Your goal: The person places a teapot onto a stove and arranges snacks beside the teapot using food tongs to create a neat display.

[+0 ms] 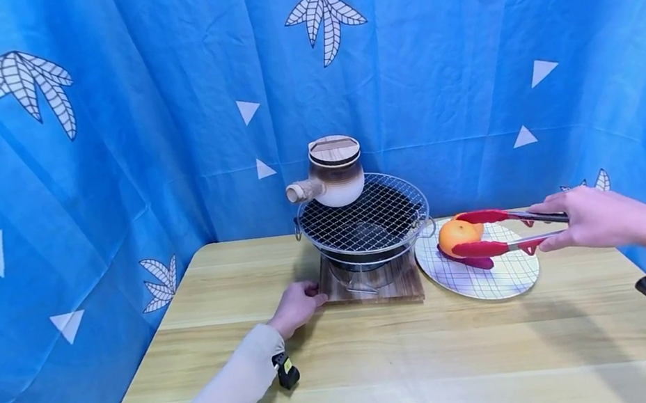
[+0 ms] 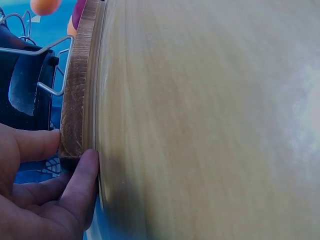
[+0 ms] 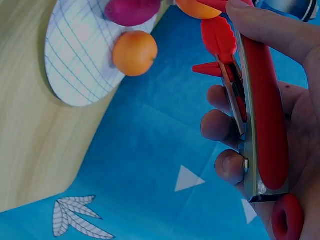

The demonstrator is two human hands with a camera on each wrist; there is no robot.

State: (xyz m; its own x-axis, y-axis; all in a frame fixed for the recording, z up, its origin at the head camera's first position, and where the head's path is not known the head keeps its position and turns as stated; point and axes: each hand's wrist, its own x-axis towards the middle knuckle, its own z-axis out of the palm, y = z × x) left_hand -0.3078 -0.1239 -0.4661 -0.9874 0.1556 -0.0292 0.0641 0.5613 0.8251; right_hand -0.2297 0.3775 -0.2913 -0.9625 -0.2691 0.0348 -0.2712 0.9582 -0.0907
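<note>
My left hand (image 1: 297, 305) grips the near left corner of the square wooden board (image 1: 337, 291) under the grill, thumb on one face and fingers on the other in the left wrist view. My right hand (image 1: 595, 222) holds red-tipped metal tongs (image 3: 265, 100). Between the tong heads is an orange (image 1: 458, 236), above the round checked plate (image 1: 509, 274). On that plate lie a purple sweet potato (image 3: 132, 10) and a second orange (image 3: 135, 53), which the first mostly hides in the head view.
A round grill with a wire mesh (image 1: 377, 221) stands on the board. A side-handled clay pot (image 1: 339, 185) with a wooden lid sits towards the mesh's back left. Blue patterned cloth (image 1: 435, 71) hangs behind and beside the wooden table (image 1: 425, 368).
</note>
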